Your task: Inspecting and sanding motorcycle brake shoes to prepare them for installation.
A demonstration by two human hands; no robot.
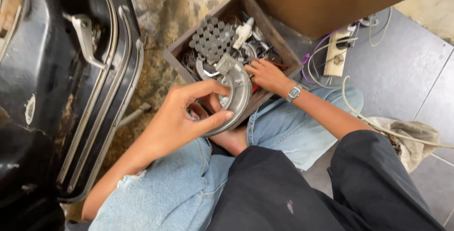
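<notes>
Grimy floor, far: toolbox (177, 51). Left hand (182, 115) fingers clamped on round plate (235, 96); right hand (266, 75) rummaged inside, fingers' state hidden. Nothing picked out yet.

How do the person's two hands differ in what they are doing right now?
The left hand is raised over the lap, gripping a round grey metal plate by its rim; the right hand reaches down into the wooden box of parts. The right arm wears a wristwatch; the left wrist looks bare. The left fingers curl around the plate; the right fingers are half hidden behind it. Both are bare.
</notes>
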